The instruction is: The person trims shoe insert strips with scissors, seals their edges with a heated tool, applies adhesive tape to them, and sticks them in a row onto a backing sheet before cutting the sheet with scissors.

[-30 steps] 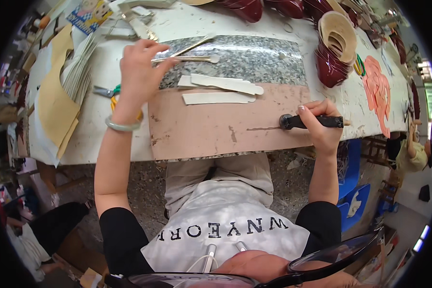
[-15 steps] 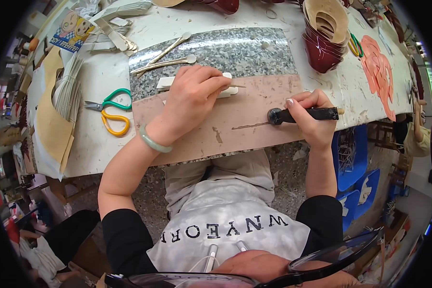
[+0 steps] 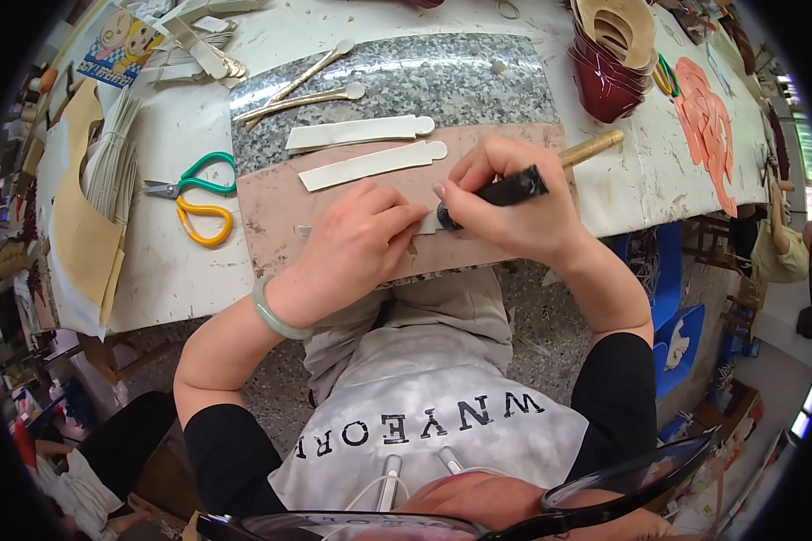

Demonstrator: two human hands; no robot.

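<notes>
My left hand (image 3: 352,239) lies over a brown board (image 3: 271,203), thumb and forefinger pressed together on the end of a pale strip (image 3: 428,223). Most of that strip is hidden beneath the hand. In my right hand (image 3: 519,203) is a hammer (image 3: 505,188), gripped close to its black head. The hammer's round face is just beside my left fingertips, at the strip; whether it touches cannot be made out. Farther off lie two more off-white strips with rounded tabs, an upper strip (image 3: 356,132) and a lower strip (image 3: 370,166).
Behind the board is a speckled stone slab (image 3: 442,77) bearing two slim, round-ended sticks (image 3: 311,97). Scissors (image 3: 203,198) with green and yellow handles lie left, near bundled strips (image 3: 117,162). Stacked dark red pieces (image 3: 609,81) and orange-pink sheets (image 3: 704,117) are at right.
My left hand has come nearer to me, uncovering the two strips. My right hand has swung left with the hammer, bringing its face beside my left fingers.
</notes>
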